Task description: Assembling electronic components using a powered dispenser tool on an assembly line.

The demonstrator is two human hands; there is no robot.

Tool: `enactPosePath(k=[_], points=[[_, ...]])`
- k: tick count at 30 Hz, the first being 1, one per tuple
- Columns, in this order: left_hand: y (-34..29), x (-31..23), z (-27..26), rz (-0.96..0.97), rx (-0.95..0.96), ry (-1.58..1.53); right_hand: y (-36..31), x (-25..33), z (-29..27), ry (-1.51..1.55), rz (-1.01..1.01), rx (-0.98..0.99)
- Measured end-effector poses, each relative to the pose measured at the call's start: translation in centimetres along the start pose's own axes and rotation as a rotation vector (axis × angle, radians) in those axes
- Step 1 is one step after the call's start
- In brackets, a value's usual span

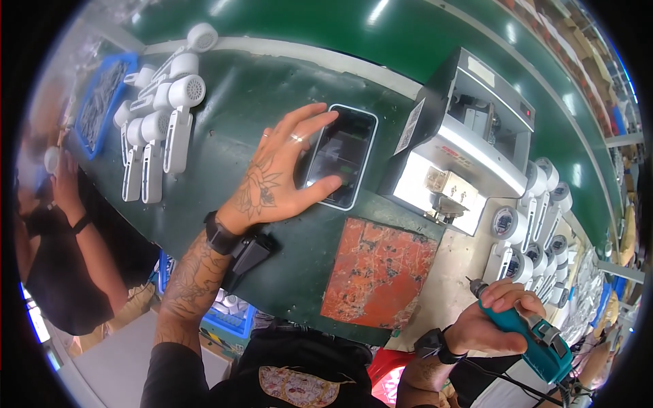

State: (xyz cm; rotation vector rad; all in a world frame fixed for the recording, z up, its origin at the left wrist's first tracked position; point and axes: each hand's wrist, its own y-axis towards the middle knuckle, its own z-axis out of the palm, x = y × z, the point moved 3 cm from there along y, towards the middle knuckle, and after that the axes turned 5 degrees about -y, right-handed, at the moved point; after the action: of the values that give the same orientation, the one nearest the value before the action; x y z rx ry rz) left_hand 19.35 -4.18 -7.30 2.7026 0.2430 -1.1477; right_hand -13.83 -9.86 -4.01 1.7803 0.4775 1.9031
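Note:
My left hand (277,166) lies over the left side of a dark-screened smartphone (345,153) on the green table. Its fingers are spread; the index fingertip meets the phone's far left corner and the thumb reaches onto the lower screen. At the lower right, my right hand (493,323) is closed around a teal electric screwdriver (541,350), its bit pointing up and left. Between the hands, a worn reddish-brown mat (377,275) rests near the table's front edge. A black stand-like object (250,258) sits beside my left wrist.
A grey-and-black machine (462,149) with a metal fixture stands right of the phone. White handheld fans (160,115) are grouped at left beside a blue tray (102,109); more white fan units (530,231) crowd the right. Another person's arm (88,238) is at far left.

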Motion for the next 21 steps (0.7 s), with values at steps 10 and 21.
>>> enactPosePath(k=[10, 21], points=[[0.8, -0.9, 0.7, 0.069, -0.053, -0.216, 0.4, 0.2, -1.0, 0.009, -0.025, -0.013], [0.0, -16.7, 8.0, 0.807, 0.011, -0.032, -2.2, 5.6, -4.4, 0.052, 0.086, 0.084]])
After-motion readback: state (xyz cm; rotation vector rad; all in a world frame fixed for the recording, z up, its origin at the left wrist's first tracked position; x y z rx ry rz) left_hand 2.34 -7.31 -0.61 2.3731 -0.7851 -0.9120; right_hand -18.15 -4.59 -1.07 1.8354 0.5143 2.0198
